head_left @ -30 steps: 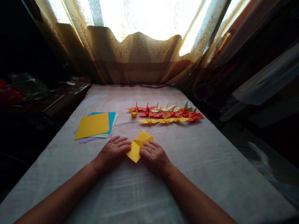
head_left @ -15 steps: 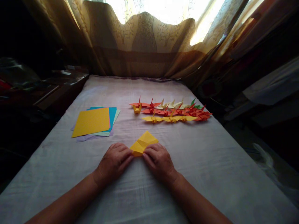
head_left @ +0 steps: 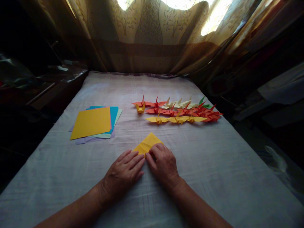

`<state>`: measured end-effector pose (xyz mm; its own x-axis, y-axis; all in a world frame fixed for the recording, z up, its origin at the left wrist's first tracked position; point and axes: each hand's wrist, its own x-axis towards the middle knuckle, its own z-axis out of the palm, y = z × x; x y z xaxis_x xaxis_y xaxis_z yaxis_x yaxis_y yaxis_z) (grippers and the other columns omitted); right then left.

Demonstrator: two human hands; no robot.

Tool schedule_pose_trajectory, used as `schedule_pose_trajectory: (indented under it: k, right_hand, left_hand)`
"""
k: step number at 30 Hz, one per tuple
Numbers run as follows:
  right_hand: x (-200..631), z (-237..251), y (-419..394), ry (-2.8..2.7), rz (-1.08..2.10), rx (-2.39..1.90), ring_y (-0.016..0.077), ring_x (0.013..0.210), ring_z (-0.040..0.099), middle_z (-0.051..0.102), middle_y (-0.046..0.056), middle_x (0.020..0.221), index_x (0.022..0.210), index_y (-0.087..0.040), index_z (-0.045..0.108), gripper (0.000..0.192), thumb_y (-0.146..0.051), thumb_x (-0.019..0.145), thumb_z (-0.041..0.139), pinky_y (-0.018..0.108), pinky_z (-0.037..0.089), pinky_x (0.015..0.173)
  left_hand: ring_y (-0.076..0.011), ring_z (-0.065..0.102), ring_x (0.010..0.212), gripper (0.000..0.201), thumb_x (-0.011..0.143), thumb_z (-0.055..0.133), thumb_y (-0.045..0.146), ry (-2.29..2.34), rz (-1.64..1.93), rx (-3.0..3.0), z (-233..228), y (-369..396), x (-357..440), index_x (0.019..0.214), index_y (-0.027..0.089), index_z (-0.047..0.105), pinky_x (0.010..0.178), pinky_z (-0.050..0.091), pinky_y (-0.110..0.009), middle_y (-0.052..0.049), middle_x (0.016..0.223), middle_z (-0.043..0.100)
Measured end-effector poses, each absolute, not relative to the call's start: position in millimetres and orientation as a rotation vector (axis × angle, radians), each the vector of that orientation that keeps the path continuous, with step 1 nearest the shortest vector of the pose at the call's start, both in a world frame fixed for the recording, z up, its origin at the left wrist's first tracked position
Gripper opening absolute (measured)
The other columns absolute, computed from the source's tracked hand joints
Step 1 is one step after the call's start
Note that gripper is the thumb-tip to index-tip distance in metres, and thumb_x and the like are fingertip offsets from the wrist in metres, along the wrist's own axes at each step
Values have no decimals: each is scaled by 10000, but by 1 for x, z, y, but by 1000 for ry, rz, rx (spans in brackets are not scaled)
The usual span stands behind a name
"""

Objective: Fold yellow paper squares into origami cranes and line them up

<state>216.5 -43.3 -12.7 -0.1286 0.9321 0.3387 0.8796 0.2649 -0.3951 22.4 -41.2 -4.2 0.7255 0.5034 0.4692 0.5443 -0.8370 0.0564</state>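
Observation:
A yellow sheet of origami paper (head_left: 150,141), folded and creased, lies on the white cloth in front of me with one corner pointing away. My left hand (head_left: 125,167) rests with its fingers stretched out flat over the paper's left near edge. Thumb and fingers of my right hand (head_left: 163,160) are pinched on its lower right edge, close to the left fingertips. The paper's near part is hidden under both hands.
A stack of coloured paper squares (head_left: 91,123), yellow on top, lies to the left. Several folded paper cranes (head_left: 171,112) in red, yellow, cream and green stand in rows behind, beside a small yellow folded piece (head_left: 140,108). A curtain (head_left: 147,57) hangs beyond the cloth-covered surface (head_left: 114,87).
My left hand has gone from pinching the paper's left edge to lying flat across it, nearer the right hand. The right hand keeps its pinch. The view has tilted slightly down.

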Motion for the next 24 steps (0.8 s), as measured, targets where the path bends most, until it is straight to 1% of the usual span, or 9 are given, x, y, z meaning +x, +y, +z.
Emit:
schedule_pose_trajectory:
  k: [4,10,18,24]
  right_hand:
    - [216,-12,-44,-2014,140,-1641,186,742,544,610,25,782,730,-214,567,153,-227,875,615,300,356,694]
    - [217,-12,-45,-2003,164,-1619,191,767,561,623,24,813,806,-215,596,67,-218,869,622,300,374,711]
    - [217,-13,-45,-2027,177,-1610,190,789,576,637,32,839,772,-217,605,113,-226,884,620,302,398,724]
    - [224,-12,-45,-2016,266,-1545,196,831,594,648,47,868,804,-210,622,95,-177,881,576,299,433,757]
  left_hand:
    - [-253,673,1097,321,1001,456,266,-870,-686,-2855,-8,-40,21,1202,124,663,990,541,-418,-94,1174,728]
    - [-249,672,1112,336,995,458,272,-908,-652,-2891,-9,-40,22,1220,114,651,1013,539,-411,-112,1189,719]
    - [-242,659,1141,346,986,459,255,-929,-633,-2923,-7,-40,21,1257,126,631,1043,521,-413,-116,1206,710]
    - [-246,656,1138,317,982,464,226,-948,-675,-2926,-5,-41,22,1222,118,641,1027,528,-423,-115,1194,713]
